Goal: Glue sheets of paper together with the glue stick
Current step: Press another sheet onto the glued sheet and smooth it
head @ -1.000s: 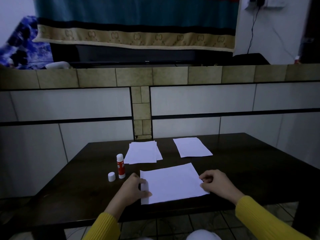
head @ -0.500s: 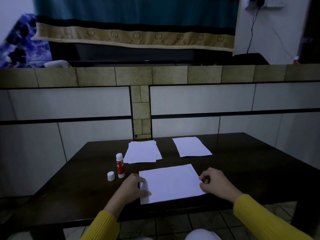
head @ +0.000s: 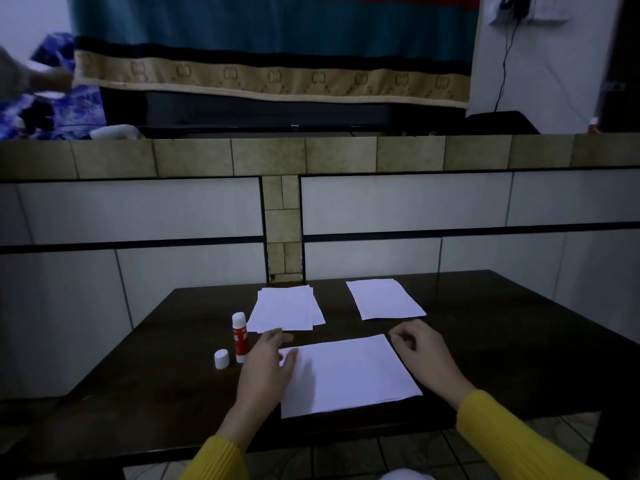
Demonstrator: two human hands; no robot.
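A white sheet (head: 346,374) lies flat near the front edge of the dark table (head: 502,341). My left hand (head: 268,370) hovers over the sheet's left edge, fingers relaxed and stretched forward, holding nothing. Just left of that hand the red and white glue stick (head: 239,337) stands upright and uncapped, with its white cap (head: 221,358) beside it. My right hand (head: 420,353) is beside the sheet's far right corner, fingers loosely curled and empty. A stack of paper (head: 285,308) and a separate sheet (head: 384,298) lie further back.
The table butts against a low tiled wall (head: 207,216) with a ledge on top. A patterned cloth (head: 270,74) hangs over a dark screen behind it. Someone's hand (head: 45,79) shows blurred at the far left. Tiled floor lies below the table's front edge.
Both hands have come off the front sheet's side edges. My left hand moved forward toward the glue stick and stack; my right hand moved forward past the sheet's far right corner.
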